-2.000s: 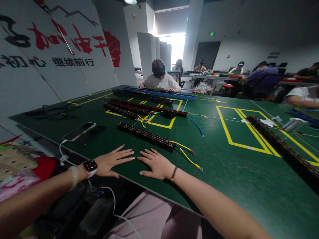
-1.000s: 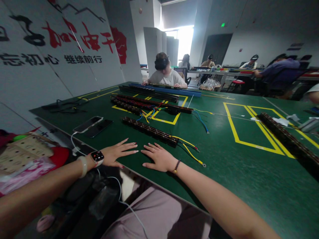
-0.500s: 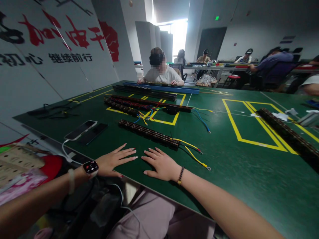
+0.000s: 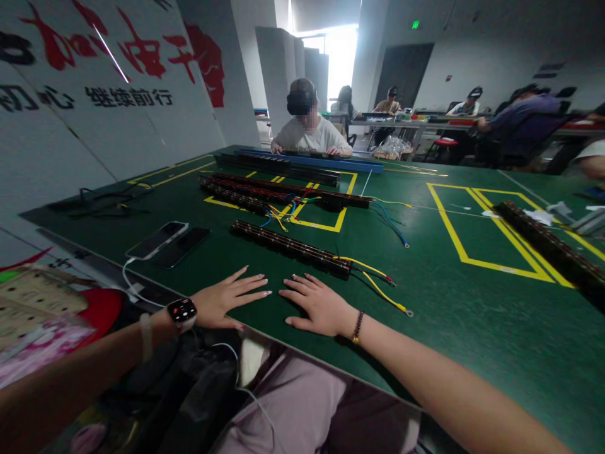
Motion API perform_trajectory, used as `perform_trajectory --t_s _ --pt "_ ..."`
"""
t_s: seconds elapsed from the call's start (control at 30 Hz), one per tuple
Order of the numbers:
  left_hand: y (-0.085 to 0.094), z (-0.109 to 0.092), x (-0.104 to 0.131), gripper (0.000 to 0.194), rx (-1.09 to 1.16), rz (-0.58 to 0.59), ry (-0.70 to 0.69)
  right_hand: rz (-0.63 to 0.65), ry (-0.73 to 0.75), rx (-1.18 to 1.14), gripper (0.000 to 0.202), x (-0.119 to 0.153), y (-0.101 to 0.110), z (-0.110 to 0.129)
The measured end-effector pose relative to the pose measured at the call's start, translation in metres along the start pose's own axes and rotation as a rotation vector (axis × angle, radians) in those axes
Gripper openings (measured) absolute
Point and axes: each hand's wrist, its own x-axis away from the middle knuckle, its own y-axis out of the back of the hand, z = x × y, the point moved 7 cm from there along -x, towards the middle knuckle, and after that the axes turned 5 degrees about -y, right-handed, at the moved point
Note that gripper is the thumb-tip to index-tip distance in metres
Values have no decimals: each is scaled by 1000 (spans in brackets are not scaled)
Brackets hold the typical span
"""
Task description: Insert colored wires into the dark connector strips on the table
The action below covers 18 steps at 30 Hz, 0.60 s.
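Observation:
My left hand [image 4: 229,301] lies on the green tabletop [image 4: 454,334] near its front edge, fingers spread and nothing in them. Beside it, my right hand [image 4: 324,306] rests palm down with its fingers stretched out, also holding nothing. Just beyond both hands lies a long dark wire harness bundle [image 4: 290,247], bound at intervals. Yellow leads [image 4: 380,291] with ring terminals stick out of its right end. Neither hand touches the bundle.
Two phones [image 4: 158,241] [image 4: 183,247] lie at the left, one with a white cable. More bundles [image 4: 283,192] with blue and yellow leads lie farther back; another bundle [image 4: 548,252] lies right. Across the table, a person [image 4: 309,120] sits behind a blue channel [image 4: 340,165].
The whole view has shifted slightly, so things appear a little to the right. Both hands stay flat in place on the table.

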Motion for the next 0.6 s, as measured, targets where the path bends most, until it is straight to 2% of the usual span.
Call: perform_trajectory --t_s 0.6 --pt "4 -4 -1 80 -6 19 16 -8 42 14 61 -1 -2 -2"
